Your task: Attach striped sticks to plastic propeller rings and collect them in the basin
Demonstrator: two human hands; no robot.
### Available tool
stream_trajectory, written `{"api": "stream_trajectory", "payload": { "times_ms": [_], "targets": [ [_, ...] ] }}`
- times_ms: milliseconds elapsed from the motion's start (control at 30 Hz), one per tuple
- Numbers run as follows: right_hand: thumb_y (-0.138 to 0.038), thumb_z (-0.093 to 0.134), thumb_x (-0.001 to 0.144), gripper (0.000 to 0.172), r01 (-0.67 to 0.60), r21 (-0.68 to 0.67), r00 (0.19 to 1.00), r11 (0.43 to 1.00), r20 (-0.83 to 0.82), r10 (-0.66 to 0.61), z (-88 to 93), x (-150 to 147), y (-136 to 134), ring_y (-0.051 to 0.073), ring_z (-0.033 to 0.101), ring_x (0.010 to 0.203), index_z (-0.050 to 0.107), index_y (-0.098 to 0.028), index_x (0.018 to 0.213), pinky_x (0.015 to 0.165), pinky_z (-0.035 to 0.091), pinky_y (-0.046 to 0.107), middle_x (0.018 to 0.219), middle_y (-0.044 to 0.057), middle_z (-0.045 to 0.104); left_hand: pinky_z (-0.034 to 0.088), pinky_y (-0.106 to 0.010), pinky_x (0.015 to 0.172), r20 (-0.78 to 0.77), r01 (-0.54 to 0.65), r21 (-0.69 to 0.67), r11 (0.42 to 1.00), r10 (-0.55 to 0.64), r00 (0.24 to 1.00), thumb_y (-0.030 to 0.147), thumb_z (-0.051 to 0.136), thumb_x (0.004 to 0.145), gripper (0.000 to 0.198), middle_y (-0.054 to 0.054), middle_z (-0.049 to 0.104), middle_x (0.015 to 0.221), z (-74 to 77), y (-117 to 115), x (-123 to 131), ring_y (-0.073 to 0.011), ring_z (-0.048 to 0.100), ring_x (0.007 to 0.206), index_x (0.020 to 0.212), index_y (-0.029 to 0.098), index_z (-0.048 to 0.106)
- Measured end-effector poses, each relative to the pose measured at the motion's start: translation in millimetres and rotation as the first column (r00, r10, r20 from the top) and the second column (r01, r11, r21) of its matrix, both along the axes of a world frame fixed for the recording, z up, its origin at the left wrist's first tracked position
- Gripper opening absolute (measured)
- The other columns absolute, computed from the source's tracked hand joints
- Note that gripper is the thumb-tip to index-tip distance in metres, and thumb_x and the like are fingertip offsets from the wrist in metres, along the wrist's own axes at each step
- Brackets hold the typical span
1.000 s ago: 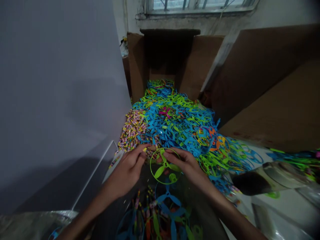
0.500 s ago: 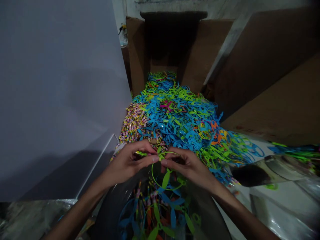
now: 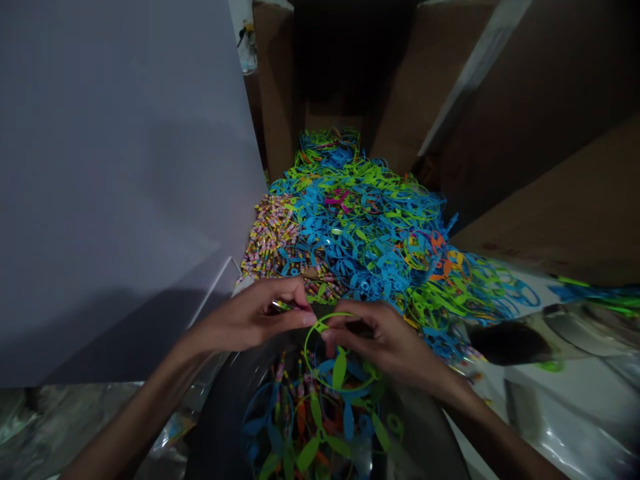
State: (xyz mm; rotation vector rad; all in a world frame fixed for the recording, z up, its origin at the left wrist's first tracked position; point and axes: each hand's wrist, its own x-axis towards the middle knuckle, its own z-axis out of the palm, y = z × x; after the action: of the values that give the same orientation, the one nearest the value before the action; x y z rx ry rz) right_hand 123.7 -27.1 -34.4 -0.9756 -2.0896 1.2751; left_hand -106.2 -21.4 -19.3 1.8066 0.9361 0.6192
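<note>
My right hand (image 3: 383, 340) is closed on a green ringed plastic propeller (image 3: 336, 363), held near its hub. My left hand (image 3: 255, 315) pinches a thin striped stick (image 3: 284, 306) beside the propeller's rim. Both hands hover over a dark bin (image 3: 220, 427) with several assembled propellers on sticks (image 3: 310, 427) inside. Just beyond the hands lies a big heap of blue and green propeller rings (image 3: 370, 233), and to its left a pile of small coloured sticks (image 3: 270, 240).
A large white panel (image 3: 115, 167) stands on the left. Brown cardboard boxes (image 3: 540, 133) rise at the back and right. Clear plastic bags (image 3: 575, 333) and a dark object (image 3: 510, 343) lie at the right. Crumpled plastic (image 3: 60, 420) sits at the lower left.
The view has tipped down, showing more of the bin. My hands have drawn closer together, with the stick in the left hand brought up to the green propeller in the right.
</note>
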Motion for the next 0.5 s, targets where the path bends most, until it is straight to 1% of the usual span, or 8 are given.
{"api": "stream_trajectory", "payload": {
  "times_ms": [100,167,233,333,400,467,500],
  "targets": [
    [-0.026,0.064,0.092,0.016,-0.006,0.054,0.999,0.999,0.04,0.004,-2.5,-2.7,-1.9,0.009,0.058,0.059,0.069,-0.021,0.078,0.055,0.038,0.021,0.071,-0.005,0.071,0.032,-0.021,0.06,-0.105,0.062,0.083,0.995,-0.053,0.993,0.034,0.06,0.094,0.018,0.004,0.057,0.077,2.3,-0.8,-1.3,-0.0103,0.048,0.07,0.086,0.018,0.059],
    [-0.025,0.065,0.092,0.015,-0.014,0.072,0.999,0.997,0.05,0.01,-6.6,-4.4,-2.0,0.008,0.058,0.057,0.068,-0.021,0.078,0.055,0.038,0.02,0.07,-0.005,0.07,0.032,-0.021,0.059,-0.148,0.081,0.107,0.991,-0.065,0.987,0.031,0.06,0.094,0.016,0.005,0.055,0.073,1.6,-2.8,-1.0,-0.0096,0.046,0.067,0.086,0.018,0.058],
    [-0.025,0.065,0.092,0.015,-0.018,0.076,0.999,0.997,0.035,0.015,-12.9,-6.0,-2.3,0.008,0.06,0.059,0.068,-0.02,0.078,0.056,0.039,0.019,0.071,-0.005,0.07,0.031,-0.021,0.058,-0.171,0.078,0.126,0.989,-0.056,0.984,0.03,0.06,0.094,0.015,0.006,0.053,0.07,-2.2,-5.3,0.0,-0.0091,0.045,0.064,0.086,0.018,0.057],
    [-0.028,0.063,0.094,0.017,-0.011,0.048,1.0,0.999,-0.008,0.011,-23.4,-7.2,-5.5,0.01,0.064,0.066,0.066,-0.02,0.08,0.06,0.041,0.019,0.073,-0.004,0.071,0.031,-0.021,0.058,-0.18,0.049,0.158,0.986,-0.02,0.983,0.027,0.06,0.093,0.011,0.005,0.055,0.071,-10.7,-9.1,2.8,-0.0095,0.046,0.064,0.087,0.017,0.058],
    [-0.031,0.062,0.094,0.019,-0.025,0.001,1.0,1.0,0.002,0.025,-26.8,-5.7,-8.1,0.011,0.064,0.066,0.066,-0.02,0.08,0.06,0.042,0.02,0.072,-0.003,0.071,0.032,-0.021,0.057,-0.151,0.038,0.127,0.991,-0.019,0.988,0.027,0.061,0.092,0.012,0.004,0.057,0.071,-14.9,-11.1,4.0,-0.01,0.047,0.063,0.086,0.017,0.06],
    [-0.034,0.063,0.093,0.02,-0.068,-0.055,0.996,0.996,0.061,0.072,-24.7,-0.9,-8.1,0.011,0.063,0.062,0.069,-0.02,0.081,0.057,0.041,0.02,0.069,-0.003,0.071,0.034,-0.021,0.056,-0.104,0.059,0.042,0.997,-0.054,0.993,0.031,0.066,0.089,0.016,0.003,0.06,0.069,-16.8,-12.7,2.2,-0.0105,0.049,0.062,0.084,0.016,0.064],
    [-0.036,0.065,0.092,0.019,-0.111,-0.083,0.988,0.99,0.094,0.118,-21.7,2.9,-6.2,0.011,0.063,0.061,0.071,-0.02,0.083,0.056,0.041,0.021,0.07,-0.003,0.072,0.036,-0.021,0.057,-0.07,0.078,-0.013,0.997,-0.079,0.994,0.033,0.069,0.087,0.017,0.002,0.063,0.071,-17.7,-13.2,-0.6,-0.0113,0.052,0.063,0.086,0.017,0.067]
  ]
}}
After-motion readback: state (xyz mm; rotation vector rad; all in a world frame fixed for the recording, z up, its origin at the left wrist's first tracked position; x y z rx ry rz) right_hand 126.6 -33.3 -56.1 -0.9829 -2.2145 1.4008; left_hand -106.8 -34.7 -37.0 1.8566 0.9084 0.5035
